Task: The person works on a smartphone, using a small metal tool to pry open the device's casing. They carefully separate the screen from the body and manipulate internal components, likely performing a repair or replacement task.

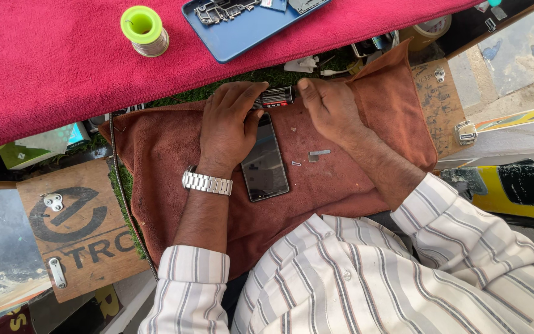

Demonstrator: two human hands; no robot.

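Note:
A black phone (pixel 265 161) lies face up on a brown cloth (pixel 156 148). My left hand (pixel 227 124), with a metal watch on its wrist, rests on the phone's top left edge and grips one end of a small dark tool (pixel 274 96) with a red band. My right hand (pixel 329 108) pinches the other end of that tool just above the phone. Small metal parts (pixel 316 154) lie on the cloth to the right of the phone.
A red towel (pixel 44 68) covers the far side, with a spool with a green top (pixel 143 28) and an opened blue phone back holding parts (pixel 242 21). A wooden board (pixel 75 229) sits at left, a tape roll (pixel 428 31) at upper right.

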